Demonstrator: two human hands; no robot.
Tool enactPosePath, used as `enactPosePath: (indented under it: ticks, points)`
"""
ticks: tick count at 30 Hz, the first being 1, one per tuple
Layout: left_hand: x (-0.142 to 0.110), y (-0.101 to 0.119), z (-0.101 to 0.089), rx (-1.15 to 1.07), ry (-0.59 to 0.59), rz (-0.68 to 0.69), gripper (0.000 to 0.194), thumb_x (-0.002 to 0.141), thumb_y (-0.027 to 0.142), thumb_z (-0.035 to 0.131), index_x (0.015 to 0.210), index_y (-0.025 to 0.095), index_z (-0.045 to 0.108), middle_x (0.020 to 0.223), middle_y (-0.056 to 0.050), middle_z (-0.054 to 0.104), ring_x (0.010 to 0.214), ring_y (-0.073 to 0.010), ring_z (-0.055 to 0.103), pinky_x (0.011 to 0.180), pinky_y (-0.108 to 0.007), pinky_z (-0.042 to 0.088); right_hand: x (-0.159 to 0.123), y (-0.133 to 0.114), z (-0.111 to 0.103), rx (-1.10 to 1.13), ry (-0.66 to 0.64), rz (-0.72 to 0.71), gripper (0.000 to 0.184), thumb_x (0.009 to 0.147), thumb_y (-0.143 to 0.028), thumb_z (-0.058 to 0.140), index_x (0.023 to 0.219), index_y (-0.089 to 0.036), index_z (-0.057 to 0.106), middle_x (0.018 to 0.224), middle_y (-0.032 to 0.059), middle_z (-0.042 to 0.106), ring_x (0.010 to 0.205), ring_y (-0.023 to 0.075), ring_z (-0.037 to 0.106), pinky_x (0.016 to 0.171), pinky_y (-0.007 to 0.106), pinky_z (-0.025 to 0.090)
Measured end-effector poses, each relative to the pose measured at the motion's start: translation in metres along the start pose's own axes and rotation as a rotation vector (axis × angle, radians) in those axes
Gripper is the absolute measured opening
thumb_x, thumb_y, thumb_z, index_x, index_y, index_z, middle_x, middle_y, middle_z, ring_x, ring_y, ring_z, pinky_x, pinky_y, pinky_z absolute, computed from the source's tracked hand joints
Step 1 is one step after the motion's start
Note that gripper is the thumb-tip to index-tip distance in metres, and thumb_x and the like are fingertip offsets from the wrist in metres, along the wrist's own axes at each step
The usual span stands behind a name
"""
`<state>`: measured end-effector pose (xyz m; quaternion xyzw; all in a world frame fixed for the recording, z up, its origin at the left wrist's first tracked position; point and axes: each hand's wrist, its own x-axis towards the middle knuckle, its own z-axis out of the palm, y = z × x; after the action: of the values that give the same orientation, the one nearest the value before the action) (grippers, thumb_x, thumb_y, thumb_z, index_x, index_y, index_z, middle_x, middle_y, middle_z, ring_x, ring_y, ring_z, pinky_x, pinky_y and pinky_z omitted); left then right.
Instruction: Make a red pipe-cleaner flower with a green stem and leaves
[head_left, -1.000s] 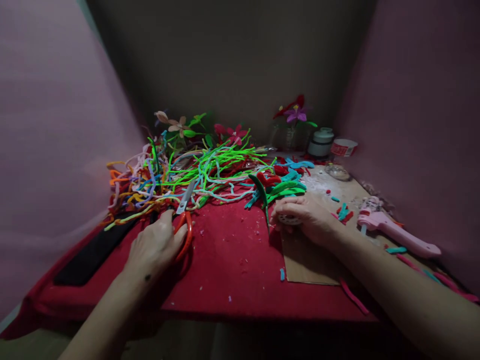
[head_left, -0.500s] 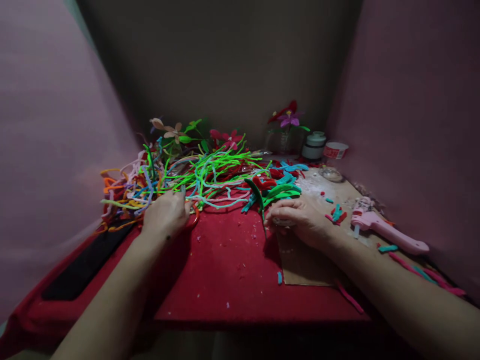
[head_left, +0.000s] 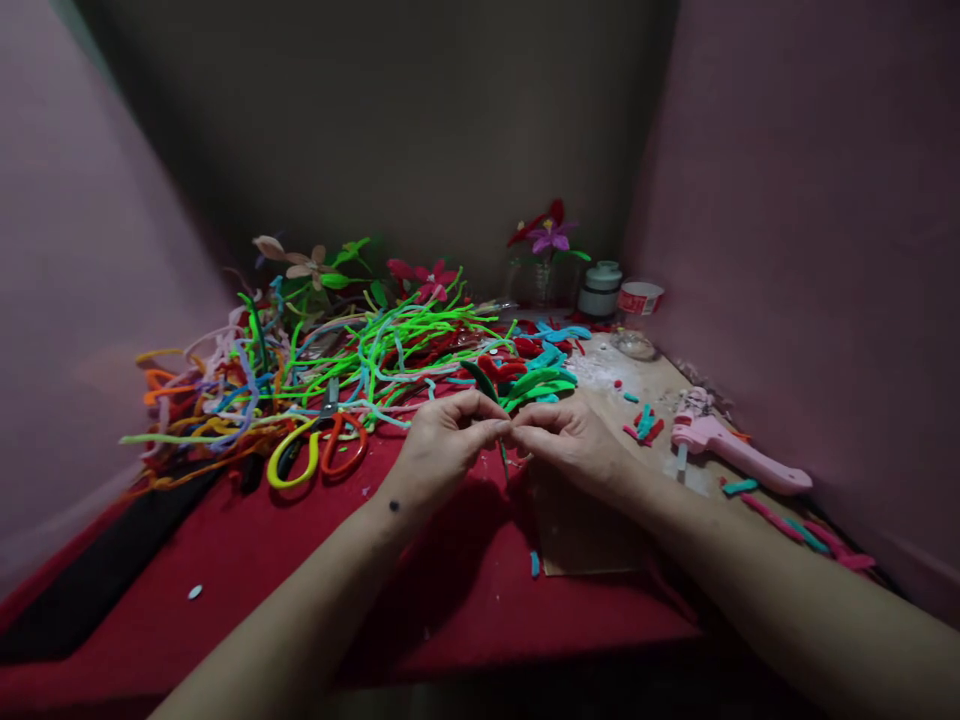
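Note:
Above the red cloth, my left hand (head_left: pixel 444 445) and my right hand (head_left: pixel 576 442) meet with thumbs and forefingers pinched together. Between the fingertips is a dark green pipe cleaner (head_left: pixel 478 377); its curved upper end shows above my fingers and a thin end hangs below. Its middle is hidden by my fingers. Just beyond my right hand lie bright green pipe cleaner pieces (head_left: pixel 541 388) and a red piece (head_left: pixel 501 370). Scissors (head_left: pixel 336 425) with one yellow and one red handle rest left of my left hand, against the pipe cleaner heap.
A tangled heap of pipe cleaners (head_left: pixel 405 335) spreads across the back left. A pink glue gun (head_left: pixel 739 455) lies on the right, near a cardboard piece (head_left: pixel 592 535). Pipe cleaner flowers (head_left: pixel 551 237), a small jar (head_left: pixel 601 290) and a cup (head_left: pixel 640 297) stand behind.
My left hand has come away from the scissors and moved right to meet my right hand at the dark green pipe cleaner. The scissors now lie on the cloth. The view has shifted slightly right.

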<state>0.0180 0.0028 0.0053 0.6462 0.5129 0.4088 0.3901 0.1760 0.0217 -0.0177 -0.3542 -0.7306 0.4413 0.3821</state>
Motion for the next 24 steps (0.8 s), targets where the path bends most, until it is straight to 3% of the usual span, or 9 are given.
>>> enactPosePath:
  ticks: [5, 8, 11, 16, 19, 24]
  points:
    - [-0.004, -0.008, 0.006, 0.27, 0.058, 0.202, 0.013, 0.079, 0.022, 0.046, 0.07, 0.016, 0.052, 0.066, 0.001, 0.052, 0.063, -0.0102, 0.047, 0.06, -0.023, 0.038, -0.001, -0.004, 0.001, 0.043, -0.024, -0.015, 0.022, 0.078, -0.03, 0.049, 0.066, -0.015, 0.058, 0.063, -0.0008, 0.052, 0.063, 0.0115, 0.048, 0.062, 0.023, 0.037]
    - [-0.006, -0.015, 0.01, 0.438, 0.088, 0.344, 0.015, 0.085, 0.022, 0.039, 0.073, 0.016, 0.048, 0.071, -0.001, 0.051, 0.065, -0.0111, 0.047, 0.063, -0.023, 0.039, 0.001, -0.002, 0.001, 0.123, 0.033, 0.025, 0.028, 0.08, -0.035, 0.047, 0.062, -0.015, 0.054, 0.059, -0.0013, 0.049, 0.058, 0.0102, 0.045, 0.057, 0.023, 0.036]
    - [-0.007, -0.023, 0.012, 0.708, 0.11, 0.56, 0.017, 0.087, 0.02, 0.035, 0.08, 0.015, 0.05, 0.078, -0.005, 0.052, 0.071, -0.0142, 0.049, 0.064, -0.026, 0.041, 0.003, 0.004, 0.003, 0.368, 0.023, 0.165, 0.033, 0.079, -0.041, 0.048, 0.061, -0.015, 0.051, 0.054, -0.0022, 0.047, 0.047, 0.0081, 0.04, 0.046, 0.022, 0.03]
    - [-0.006, -0.029, 0.011, 1.07, -0.016, 0.877, 0.025, 0.086, 0.015, 0.034, 0.101, 0.014, 0.054, 0.097, -0.012, 0.056, 0.087, -0.0204, 0.052, 0.077, -0.034, 0.043, 0.004, 0.01, 0.009, 0.764, -0.01, 0.279, 0.028, 0.075, -0.037, 0.054, 0.059, -0.016, 0.047, 0.05, -0.0039, 0.045, 0.041, 0.0069, 0.038, 0.041, 0.02, 0.027]
    - [-0.007, -0.028, 0.009, 1.049, -0.017, 0.935, 0.028, 0.085, 0.014, 0.036, 0.106, 0.013, 0.054, 0.101, -0.014, 0.057, 0.09, -0.0205, 0.052, 0.078, -0.033, 0.043, 0.004, 0.007, 0.005, 0.689, 0.056, 0.231, 0.026, 0.076, -0.035, 0.052, 0.06, -0.015, 0.05, 0.05, -0.0033, 0.046, 0.042, 0.007, 0.04, 0.042, 0.02, 0.029]
    - [-0.008, -0.031, 0.0, 0.812, -0.005, 0.861, 0.031, 0.083, 0.014, 0.044, 0.113, 0.015, 0.051, 0.089, -0.009, 0.059, 0.074, -0.0136, 0.055, 0.064, -0.024, 0.043, 0.005, 0.003, -0.012, 0.236, 0.147, -0.001, 0.025, 0.079, -0.031, 0.048, 0.065, -0.013, 0.057, 0.058, 0.0, 0.054, 0.053, 0.0092, 0.048, 0.049, 0.021, 0.034]
